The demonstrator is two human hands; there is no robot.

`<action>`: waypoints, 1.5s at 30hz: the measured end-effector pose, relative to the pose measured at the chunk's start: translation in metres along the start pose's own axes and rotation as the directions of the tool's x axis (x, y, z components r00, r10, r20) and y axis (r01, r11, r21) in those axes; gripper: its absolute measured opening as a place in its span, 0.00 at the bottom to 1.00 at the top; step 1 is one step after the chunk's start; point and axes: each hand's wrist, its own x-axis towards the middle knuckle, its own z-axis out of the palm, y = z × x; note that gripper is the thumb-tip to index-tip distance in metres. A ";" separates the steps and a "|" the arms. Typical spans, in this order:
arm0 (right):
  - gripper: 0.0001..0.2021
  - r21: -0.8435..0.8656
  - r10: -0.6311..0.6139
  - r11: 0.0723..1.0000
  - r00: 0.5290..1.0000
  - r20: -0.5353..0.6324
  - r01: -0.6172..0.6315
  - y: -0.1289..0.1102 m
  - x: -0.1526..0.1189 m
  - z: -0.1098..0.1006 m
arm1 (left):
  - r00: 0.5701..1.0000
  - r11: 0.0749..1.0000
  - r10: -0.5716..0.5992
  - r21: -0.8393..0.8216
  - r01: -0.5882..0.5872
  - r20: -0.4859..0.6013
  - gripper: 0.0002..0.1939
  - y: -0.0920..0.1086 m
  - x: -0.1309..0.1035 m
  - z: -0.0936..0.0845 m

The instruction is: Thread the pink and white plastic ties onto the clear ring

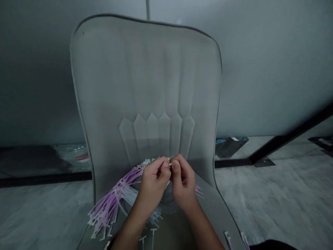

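My left hand (156, 173) and my right hand (182, 178) meet above the chair seat, both closed in a pinch, thumbs facing each other. Between the fingertips shows a small, thin pale pink-white strip (170, 164); most of it is hidden by the fingers. Left of my left hand lies a bundle of purple plastic strips (114, 196) with white, T-shaped ends. Pale bluish strips (130, 195) lie beside it, partly under my left forearm. Behind my right hand, a few pink strips (198, 191) stick out. A clear round object (168, 199), perhaps a dish, sits below the hands.
The grey padded chair (148, 76) has a tall backrest in front of me. Loose T-ended strips (153, 238) lie near the seat's front, and others (228, 239) at its right edge. Behind stand a pale panel (273, 69) and a dark metal frame (283, 139).
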 end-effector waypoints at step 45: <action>0.18 0.265 0.132 0.956 0.991 -0.009 -0.125 0.000 0.003 0.002 | 0.998 0.982 -0.037 -0.182 0.046 0.050 0.15 -0.009 0.001 -0.001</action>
